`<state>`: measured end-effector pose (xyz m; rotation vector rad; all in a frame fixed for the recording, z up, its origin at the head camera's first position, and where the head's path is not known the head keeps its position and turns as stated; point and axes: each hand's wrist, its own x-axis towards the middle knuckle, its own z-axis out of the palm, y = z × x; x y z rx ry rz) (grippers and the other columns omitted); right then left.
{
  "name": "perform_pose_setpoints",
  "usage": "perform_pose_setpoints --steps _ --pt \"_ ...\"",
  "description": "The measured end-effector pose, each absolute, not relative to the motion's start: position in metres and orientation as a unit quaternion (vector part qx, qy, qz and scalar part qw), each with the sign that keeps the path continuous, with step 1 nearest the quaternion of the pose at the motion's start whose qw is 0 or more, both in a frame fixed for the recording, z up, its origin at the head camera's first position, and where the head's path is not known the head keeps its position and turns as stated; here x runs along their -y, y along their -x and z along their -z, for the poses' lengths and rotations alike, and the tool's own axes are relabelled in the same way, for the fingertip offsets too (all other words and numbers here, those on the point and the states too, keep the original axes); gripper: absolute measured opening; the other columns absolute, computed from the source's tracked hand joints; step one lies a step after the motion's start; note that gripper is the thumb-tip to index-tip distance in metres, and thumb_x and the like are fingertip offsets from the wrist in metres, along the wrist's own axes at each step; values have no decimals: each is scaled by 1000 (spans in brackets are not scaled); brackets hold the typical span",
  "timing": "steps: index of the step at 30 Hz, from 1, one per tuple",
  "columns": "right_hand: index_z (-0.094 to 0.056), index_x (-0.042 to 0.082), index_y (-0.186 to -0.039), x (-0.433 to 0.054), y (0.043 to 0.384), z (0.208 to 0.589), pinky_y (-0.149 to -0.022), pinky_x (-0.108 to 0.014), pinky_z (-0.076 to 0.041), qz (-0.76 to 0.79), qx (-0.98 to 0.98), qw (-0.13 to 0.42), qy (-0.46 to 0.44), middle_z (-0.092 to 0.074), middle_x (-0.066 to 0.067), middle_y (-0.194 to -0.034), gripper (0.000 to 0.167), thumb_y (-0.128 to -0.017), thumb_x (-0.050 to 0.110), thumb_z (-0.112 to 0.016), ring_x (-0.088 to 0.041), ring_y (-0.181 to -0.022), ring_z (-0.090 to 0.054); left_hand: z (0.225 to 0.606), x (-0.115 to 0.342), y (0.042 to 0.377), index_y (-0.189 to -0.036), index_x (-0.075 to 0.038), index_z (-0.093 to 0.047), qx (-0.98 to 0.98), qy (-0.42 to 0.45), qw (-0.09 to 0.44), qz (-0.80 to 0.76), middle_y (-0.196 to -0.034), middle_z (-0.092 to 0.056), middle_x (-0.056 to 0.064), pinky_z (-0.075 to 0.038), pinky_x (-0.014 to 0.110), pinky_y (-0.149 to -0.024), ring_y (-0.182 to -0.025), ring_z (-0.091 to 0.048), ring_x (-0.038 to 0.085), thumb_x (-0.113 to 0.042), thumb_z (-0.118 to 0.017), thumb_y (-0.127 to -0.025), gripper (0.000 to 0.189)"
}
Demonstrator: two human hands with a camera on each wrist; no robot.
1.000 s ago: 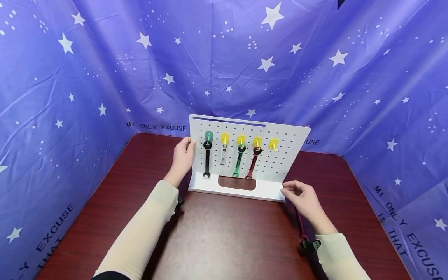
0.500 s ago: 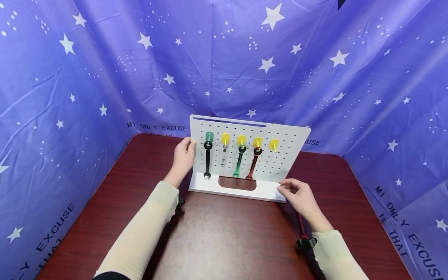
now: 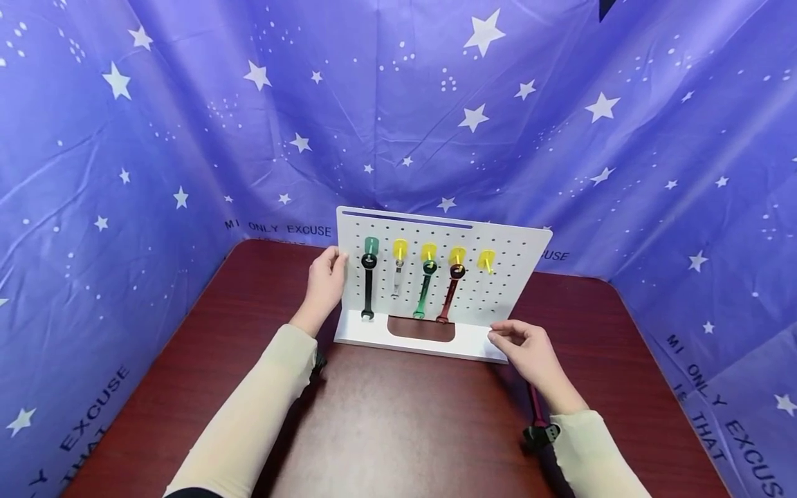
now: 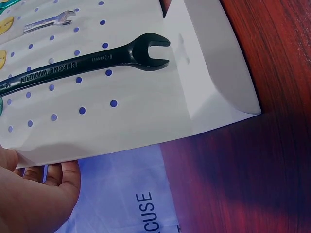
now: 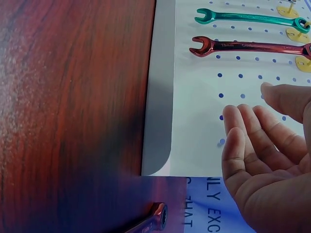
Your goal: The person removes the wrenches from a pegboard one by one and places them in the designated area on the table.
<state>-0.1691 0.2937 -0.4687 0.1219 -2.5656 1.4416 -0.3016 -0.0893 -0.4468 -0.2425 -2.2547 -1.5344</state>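
Note:
A white pegboard [image 3: 498,297] stands upright on its base at the middle of the table. My left hand [image 3: 326,280] pinches its left edge, thumb in front and fingers behind. On its hooks hang a black wrench [image 4: 97,60], a small silver wrench [image 4: 48,22], a green wrench [image 5: 248,17] and a dark red wrench [image 5: 252,47]. The rightmost yellow hook [image 3: 487,261] carries nothing. My right hand [image 3: 529,353] is by the board's lower right corner, fingers loosely bent and thumb apart, holding nothing.
Another red wrench [image 5: 151,221] lies on the table to the right of the board, partly under my right wrist in the head view. The dark red wooden table [image 3: 398,422] is enclosed by a blue star-printed curtain [image 3: 386,104].
My right hand has shifted slightly left, from the board's right corner to over the right end of its base. My left hand keeps its hold on the left edge.

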Motion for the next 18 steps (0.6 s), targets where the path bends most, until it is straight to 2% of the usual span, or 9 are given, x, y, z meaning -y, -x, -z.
perform_pose_setpoints --steps 5,11,18 --pt "-73 -4 -110 -289 169 465 -69 -21 -51 -488 867 89 -42 -73 -12 -93 22 -93 9 -76 -14 -78 -66 446 89 300 -95 0 -62 805 75 200 553 -69 -49 9 -38 33 -59 -64 -45 22 -12 -55 -106 17" --pt "-72 -9 -106 -274 154 436 -68 -20 -50 -484 870 86 -47 -72 -20 -92 17 -91 0 -74 -21 -77 -67 446 87 300 -96 0 -62 807 75 196 553 -69 -48 8 -38 33 -59 -64 -45 21 -12 -55 -106 17" --pt "-72 -9 -107 -268 152 427 -68 -20 -50 -479 872 92 -52 -71 -21 -92 17 -91 -1 -74 -25 -79 -67 445 86 299 -97 0 -62 803 78 193 558 -71 -51 10 -39 33 -59 -64 -45 21 -12 -55 -106 17"
